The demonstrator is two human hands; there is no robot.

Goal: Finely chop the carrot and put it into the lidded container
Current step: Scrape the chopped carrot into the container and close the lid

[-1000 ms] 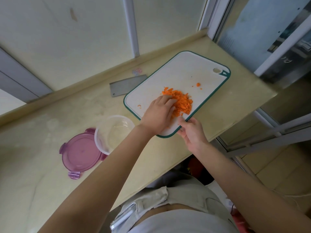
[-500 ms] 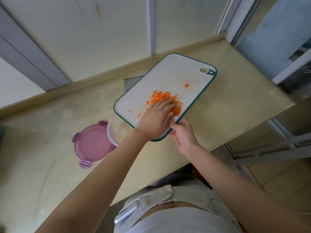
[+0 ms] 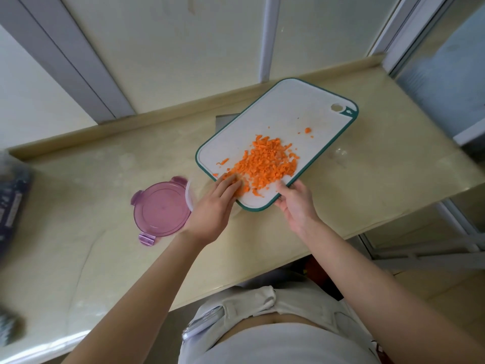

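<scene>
Carrot pieces (image 3: 265, 164) that lay bunched under the left hand (image 3: 212, 208) half a second ago now spread in a loose orange fan across the near half of the white, teal-rimmed cutting board (image 3: 283, 119). The hand has drawn back to the board's near left edge. The board itself has swung further over the clear container (image 3: 189, 198), which showed more of its rim in the earlier frame. Now it is mostly covered by the board's corner and the left hand, with only a sliver of rim visible beside the purple lid (image 3: 161, 210).

The left hand lies flat with its fingers (image 3: 231, 183) straight, the tips resting among the pieces nearest the board's left edge. Most of the pile lies just beyond and to the right of those fingertips. A few stray bits sit apart toward the board's hanging hole. The right hand (image 3: 296, 203) grips the board's near edge, thumb on top beside the pile and the other fingers curled underneath.

The lid rests flat on the beige counter (image 3: 367, 179), touching or just beside the container's rim. A cleaver blade (image 3: 223, 121) shows only as a grey corner behind the board's far left edge.
</scene>
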